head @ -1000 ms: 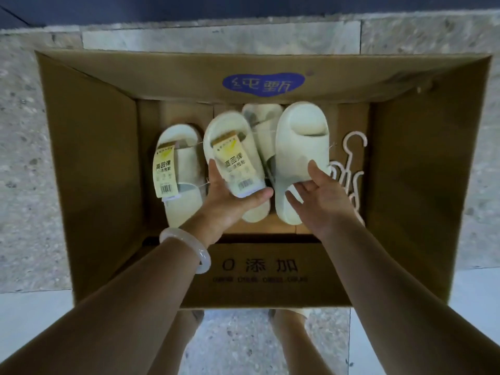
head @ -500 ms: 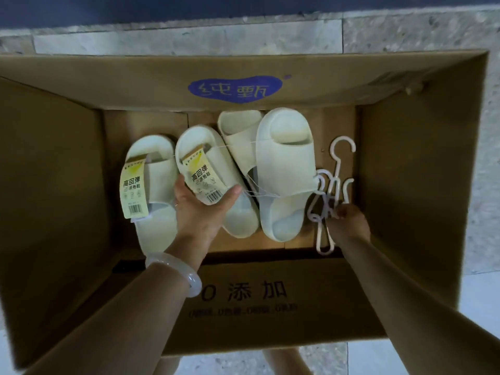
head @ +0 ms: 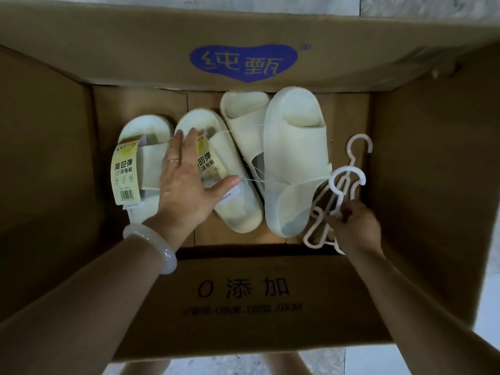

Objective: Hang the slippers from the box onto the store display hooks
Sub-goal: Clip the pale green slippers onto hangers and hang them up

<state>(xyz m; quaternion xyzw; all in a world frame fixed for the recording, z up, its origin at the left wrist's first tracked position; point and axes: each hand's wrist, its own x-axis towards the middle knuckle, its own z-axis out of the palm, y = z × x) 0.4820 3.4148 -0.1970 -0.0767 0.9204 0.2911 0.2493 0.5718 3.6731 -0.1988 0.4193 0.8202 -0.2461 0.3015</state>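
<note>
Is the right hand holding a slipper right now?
No, the right hand pinches the white plastic hangers by the box wall, while the nearest slipper lies beside it ungripped.

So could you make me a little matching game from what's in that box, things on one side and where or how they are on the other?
Things:
1. left hand
2. right hand
3. largest slipper
4. leftmost slipper

States:
A. pinching the white plastic hangers at the right of the box
B. carries a yellow barcode tag, untouched
C. lying flat with fingers spread on a tagged slipper
D. lies between the other slippers and the hangers

Pairs: 1-C, 2-A, 3-D, 4-B
</note>
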